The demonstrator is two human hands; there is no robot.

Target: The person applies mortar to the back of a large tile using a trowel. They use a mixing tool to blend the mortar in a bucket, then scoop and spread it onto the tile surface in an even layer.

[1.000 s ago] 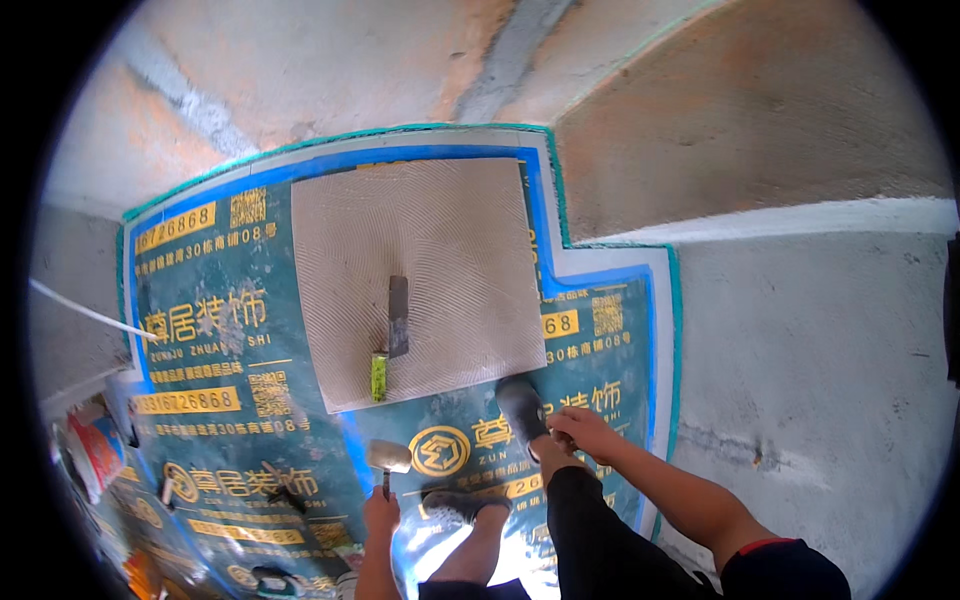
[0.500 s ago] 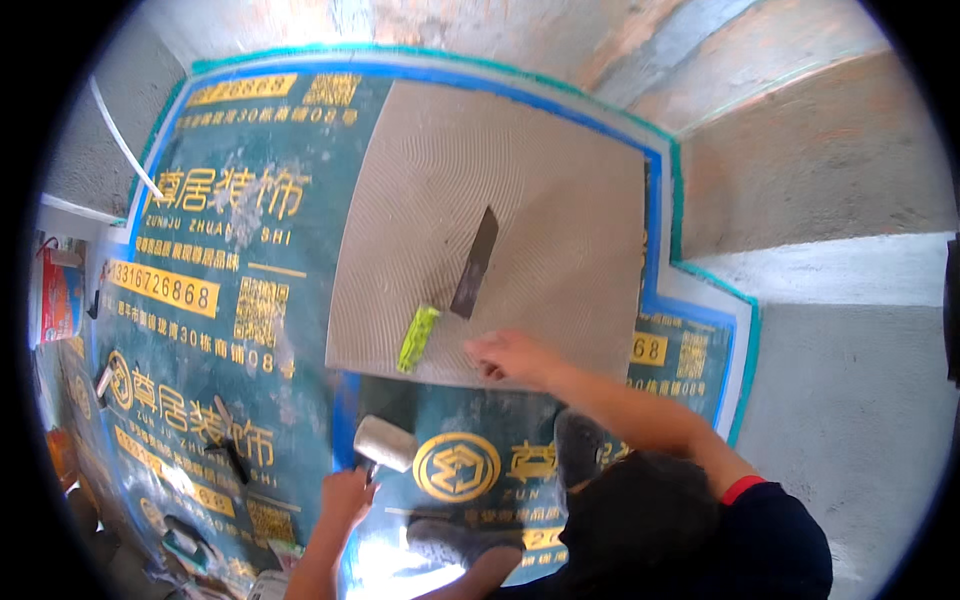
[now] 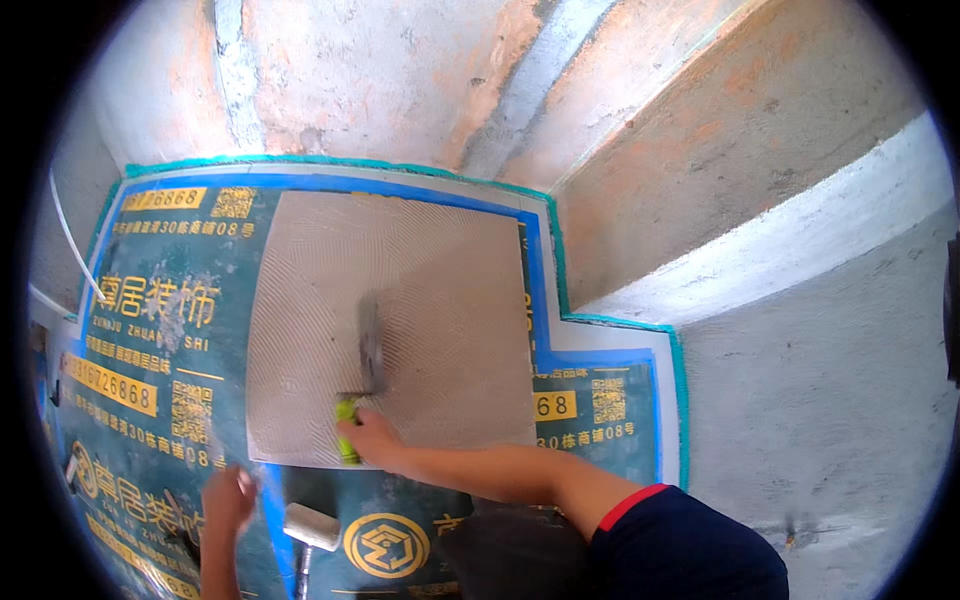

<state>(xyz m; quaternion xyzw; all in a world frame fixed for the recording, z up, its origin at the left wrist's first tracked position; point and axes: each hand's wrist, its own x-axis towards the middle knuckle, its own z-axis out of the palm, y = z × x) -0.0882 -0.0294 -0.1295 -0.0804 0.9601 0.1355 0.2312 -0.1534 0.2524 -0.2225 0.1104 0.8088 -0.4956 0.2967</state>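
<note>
A notched trowel (image 3: 368, 352) lies on a square tile (image 3: 400, 330) coated in grey adhesive combed into ridges that swirl in arcs across the whole face. The trowel has a dark, narrow metal blade running toward 12 o'clock and a bright green handle (image 3: 346, 440) at its 6 o'clock end, close to the tile's near edge. The right hand (image 3: 372, 438) is wrapped round that handle with the fingers curled together over it; only the ends of the green grip show above and below the fist, and the fingertips themselves are hidden underneath. The tile rests on a blue-green printed floor sheet (image 3: 160, 330) edged in blue and teal. At about 8 o'clock from the trowel, the left hand (image 3: 228, 497) rests on the sheet near the tile's corner; it is blurred, so I cannot tell whether its fingers are spread or closed. A white mallet head (image 3: 311, 526) sits just at 4 o'clock of that hand, its handle cut off by the lower edge. A rough plastered wall (image 3: 400, 70) rises at 12 o'clock and a bare grey concrete floor (image 3: 830, 400) spreads at 3 o'clock. The tile's teeth marks under the blade cannot be made out.
</note>
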